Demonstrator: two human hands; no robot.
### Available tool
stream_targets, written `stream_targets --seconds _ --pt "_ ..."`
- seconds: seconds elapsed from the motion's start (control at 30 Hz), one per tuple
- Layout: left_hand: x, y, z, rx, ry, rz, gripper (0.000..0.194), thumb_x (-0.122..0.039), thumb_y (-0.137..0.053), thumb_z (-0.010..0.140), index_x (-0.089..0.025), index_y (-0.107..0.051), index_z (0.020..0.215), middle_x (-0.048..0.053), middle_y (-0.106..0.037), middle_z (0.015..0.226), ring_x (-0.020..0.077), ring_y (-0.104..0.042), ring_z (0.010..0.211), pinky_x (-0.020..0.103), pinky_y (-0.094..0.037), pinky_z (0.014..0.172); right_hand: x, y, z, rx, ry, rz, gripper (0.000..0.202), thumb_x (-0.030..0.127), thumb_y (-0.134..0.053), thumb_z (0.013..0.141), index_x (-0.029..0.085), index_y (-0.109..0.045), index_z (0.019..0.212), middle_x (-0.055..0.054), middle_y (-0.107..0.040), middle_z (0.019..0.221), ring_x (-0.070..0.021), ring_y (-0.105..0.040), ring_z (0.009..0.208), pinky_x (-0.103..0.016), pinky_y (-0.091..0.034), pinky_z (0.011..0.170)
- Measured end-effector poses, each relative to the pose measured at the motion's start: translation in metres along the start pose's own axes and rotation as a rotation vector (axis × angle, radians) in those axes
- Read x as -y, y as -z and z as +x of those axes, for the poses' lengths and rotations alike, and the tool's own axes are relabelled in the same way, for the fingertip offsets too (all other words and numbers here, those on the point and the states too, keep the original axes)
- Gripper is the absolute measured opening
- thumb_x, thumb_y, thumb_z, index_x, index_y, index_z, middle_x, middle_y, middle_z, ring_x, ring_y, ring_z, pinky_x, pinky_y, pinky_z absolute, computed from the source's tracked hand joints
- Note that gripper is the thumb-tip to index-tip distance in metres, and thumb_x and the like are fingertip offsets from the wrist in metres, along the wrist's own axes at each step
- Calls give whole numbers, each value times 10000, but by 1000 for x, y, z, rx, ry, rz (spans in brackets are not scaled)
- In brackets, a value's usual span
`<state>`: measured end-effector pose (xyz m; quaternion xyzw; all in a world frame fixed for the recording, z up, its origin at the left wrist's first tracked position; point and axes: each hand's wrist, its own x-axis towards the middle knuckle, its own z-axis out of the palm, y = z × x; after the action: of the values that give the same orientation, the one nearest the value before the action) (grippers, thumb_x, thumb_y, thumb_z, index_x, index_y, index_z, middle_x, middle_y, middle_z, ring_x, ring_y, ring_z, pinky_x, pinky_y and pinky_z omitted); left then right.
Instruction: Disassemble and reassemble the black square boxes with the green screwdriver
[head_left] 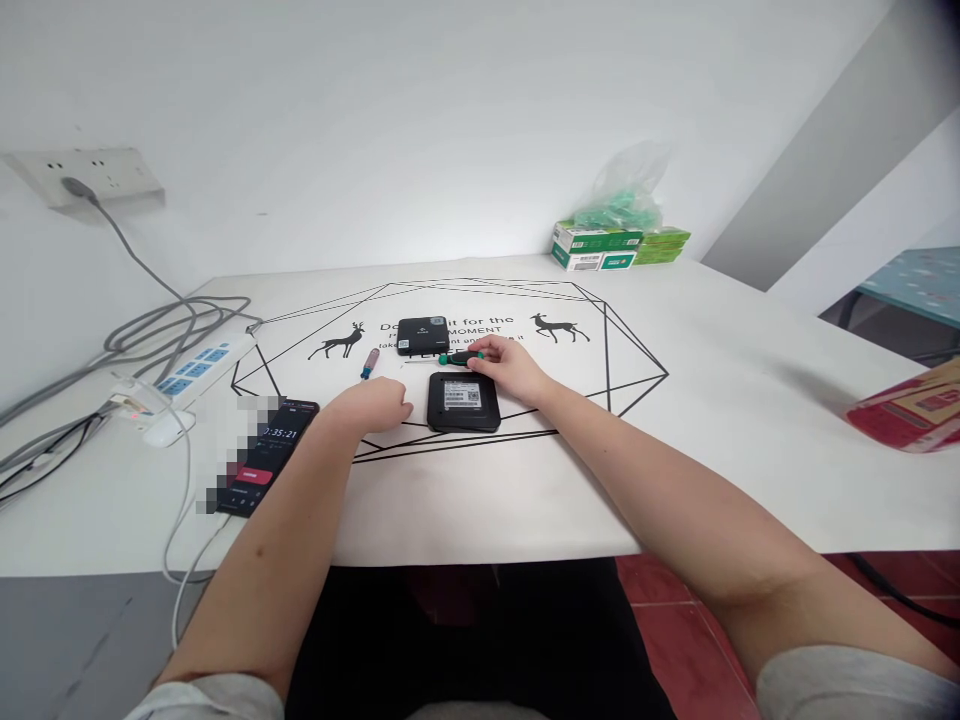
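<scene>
My right hand (508, 368) is closed around the green-and-black handle of a screwdriver (454, 358), whose thin shaft points left. Just below it lies a flat black square device (463, 402) with a white printed label facing up. Left of that device, my left hand (379, 405) is closed low over the table, fingers curled; anything inside them is hidden. A second screwdriver (370, 362), with a pinkish clear and blue handle, lies just beyond my left hand. Farther back sits another black square box (423, 335) with a small sticker on its corner.
A phone (274, 455) showing a timer lies by my left forearm. A power strip (199, 372) and coiled grey cables (169, 325) occupy the table's left side. Green-and-white boxes (598, 245) with a plastic bag stand at the back right. A red package (907, 410) is at far right.
</scene>
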<state>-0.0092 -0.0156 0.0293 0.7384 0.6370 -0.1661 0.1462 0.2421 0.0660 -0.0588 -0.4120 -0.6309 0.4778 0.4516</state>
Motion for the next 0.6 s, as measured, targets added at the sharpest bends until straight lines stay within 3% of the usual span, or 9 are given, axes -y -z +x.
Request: stream_targets --seconds 0.17,0.33,0.43,0.5,0.53,0.6 --pt "-1 -1 0 -5 -14 0 372 -360 -478 1011 -159 -754 1160 202 -780 1224 370 -764 1033 471 -596 895 2 -2 0 20 -45 65 335 319 -918 748 225 -744 1018 22 -769 783 -175 -730 832 -353 -580 894" --pt "-4 -1 -1 -20 -25 9 388 -324 -410 1046 -145 -738 1148 211 -764 1221 374 -756 1047 472 -588 895 3 5 4 -81 -103 312 365 302 -968 713 199 -730 970 1 -762 817 -155 -767 833 -309 -621 877" --pt "-4 -6 6 -138 -79 -34 412 -285 -328 1076 -147 -699 1191 186 -758 1212 335 -746 1085 506 -526 1071 2 19 10 -174 -127 384 326 290 -963 728 186 -729 930 -17 -760 821 -130 -740 751 -256 -607 744" --pt "-3 -11 13 -277 -150 -89 471 -295 -247 1108 -149 -666 1266 170 -738 1289 313 -707 1212 553 -342 1262 1 33 13 -230 -134 411 287 295 -943 755 186 -717 892 -13 -740 775 -113 -693 677 -236 -575 653" --pt "-3 -14 16 -339 -187 -130 507 -352 -224 1125 -155 -639 1340 167 -705 1386 316 -657 1317 566 -251 1311 0 40 15 -252 -134 417 266 302 -927 774 189 -706 871 -7 -724 745 -107 -667 645 -229 -553 612" --pt "-5 -20 21 -373 -267 -217 622 -562 -308 1108 -166 -516 1540 168 -547 1624 337 -488 1522 533 -241 1329 -1 54 17 -280 -140 427 234 290 -899 794 187 -691 832 -12 -714 723 -104 -633 609 -226 -521 558"
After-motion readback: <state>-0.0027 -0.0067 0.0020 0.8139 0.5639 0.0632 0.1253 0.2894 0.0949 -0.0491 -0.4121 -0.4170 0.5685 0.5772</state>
